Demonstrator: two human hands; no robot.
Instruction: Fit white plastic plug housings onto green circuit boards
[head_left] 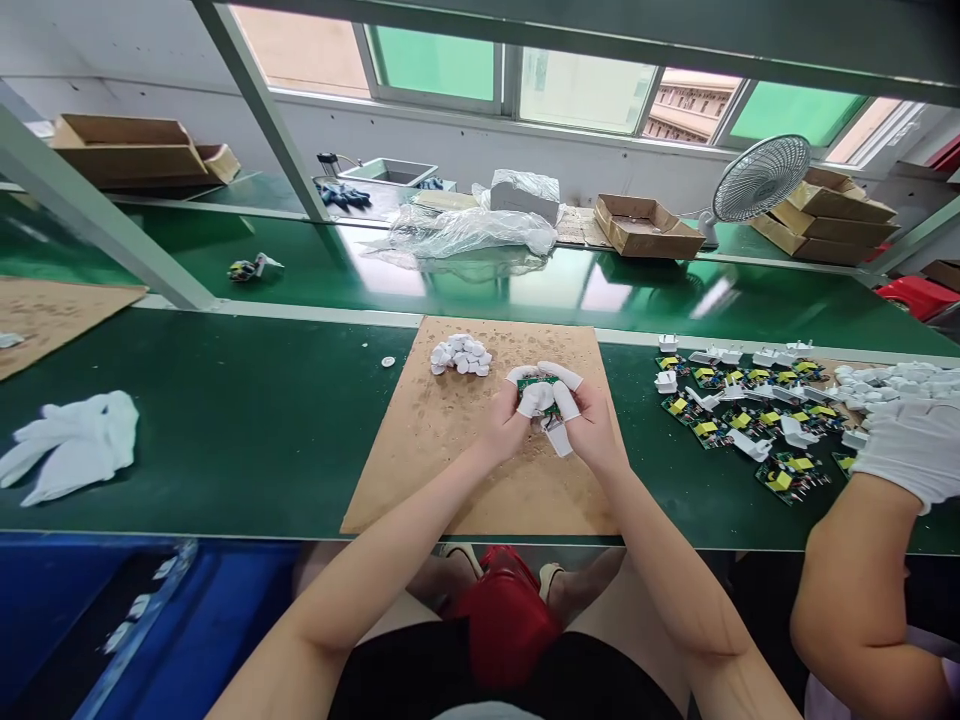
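Observation:
Between my two hands I hold a small green circuit board (541,381) above a brown board on the table. My left hand (515,412), with white covers on its fingertips, grips the board's left side. On the other side my right hand (581,412), its fingertips covered the same way, is closed on it too. A white plastic piece (557,438) hangs below the circuit board; the fingers hide how it joins. Behind my hands, a pile of small white caps (461,355) lies on the brown board (442,480).
At right, several circuit boards with yellow parts (784,478) and white plastic pieces cover the green table (247,420). A co-worker's gloved hand (911,450) is among them. White gloves (75,440) lie at left. A conveyor belt (330,280), fan (761,178) and cardboard box (649,228) stand beyond.

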